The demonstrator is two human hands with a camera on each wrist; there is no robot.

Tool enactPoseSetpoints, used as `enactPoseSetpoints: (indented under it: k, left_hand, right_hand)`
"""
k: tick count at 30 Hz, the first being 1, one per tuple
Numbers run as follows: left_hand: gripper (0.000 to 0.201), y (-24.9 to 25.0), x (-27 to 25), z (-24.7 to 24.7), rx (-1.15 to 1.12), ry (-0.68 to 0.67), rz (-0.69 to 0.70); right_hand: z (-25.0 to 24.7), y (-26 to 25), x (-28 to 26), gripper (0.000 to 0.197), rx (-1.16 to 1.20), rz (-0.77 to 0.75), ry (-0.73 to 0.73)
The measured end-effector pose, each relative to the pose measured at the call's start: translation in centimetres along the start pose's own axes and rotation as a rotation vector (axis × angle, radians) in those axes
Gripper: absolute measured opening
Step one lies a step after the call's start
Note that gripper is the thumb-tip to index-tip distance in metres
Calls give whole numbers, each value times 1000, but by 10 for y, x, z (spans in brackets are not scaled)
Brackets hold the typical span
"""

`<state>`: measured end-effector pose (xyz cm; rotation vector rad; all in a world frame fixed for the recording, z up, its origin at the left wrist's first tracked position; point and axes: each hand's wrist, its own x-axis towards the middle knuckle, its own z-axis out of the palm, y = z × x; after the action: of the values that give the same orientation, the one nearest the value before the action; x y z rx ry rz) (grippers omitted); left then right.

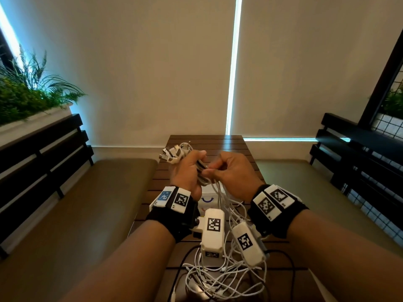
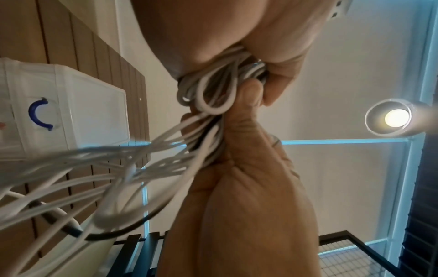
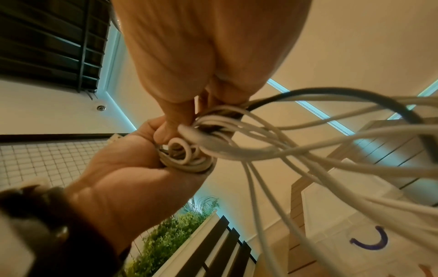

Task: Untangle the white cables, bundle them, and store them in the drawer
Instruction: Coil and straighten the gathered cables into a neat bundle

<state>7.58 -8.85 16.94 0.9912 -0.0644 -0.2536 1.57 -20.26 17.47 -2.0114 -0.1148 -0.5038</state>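
Observation:
My left hand [image 1: 193, 163] grips a gathered bundle of white cables [image 1: 219, 192] above the table, with several plugs [image 1: 174, 154] sticking out past the fingers. The right hand [image 1: 218, 169] pinches the same strands just beside it. In the left wrist view the left hand [image 2: 213, 28] and the right hand [image 2: 249, 165] clamp short loops of the white cables [image 2: 208, 91]. The right wrist view shows the right hand [image 3: 189, 56] on a small coil of white cables [image 3: 187, 156] held by the left hand [image 3: 132, 178]. Loose cable hangs into a tangle [image 1: 220, 276]. The white drawer box [image 1: 209, 198] stands below my hands.
The slatted wooden table [image 1: 207, 144] runs away from me between two padded benches [image 1: 87, 203], [image 1: 305, 171] with dark slatted backs. A black cable [image 1: 181, 269] loops through the white tangle near the front. A planter [image 1: 26, 92] sits behind the left bench.

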Motion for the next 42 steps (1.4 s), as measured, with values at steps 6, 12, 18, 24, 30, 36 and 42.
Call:
enactPoseSetpoints:
  k: [6,12,18,24,30,36,42]
  left_hand:
    - [13,-2,5,-3,-96,6,-58]
    - [35,-5,-1,-6,-165,-151,-79]
    - [41,-6,-3,-8,-112,-141,-20]
    - [32,-6,-7,-14,-83,-131,-80]
    - [27,-7,-6,-24,-24,-242,-102]
    - [44,-8,-6,-27,217,-319,-79]
    - [62,-5,-1,-28,266,-348,-97]
  right_hand:
    - [2,5,-5,12,-202,-181,-41]
    - [-3,-3,-1,19,-20,59,-34]
    - [1,2,5,34,-31,278,-59]
    - [-1,-2,8,55,-45,366,-400]
    - [13,-20,6,23,-202,213,-587]
    - [25,-16,5,19,-105,407,-592]
    - [25,-18,6,12,-124,308,-591]
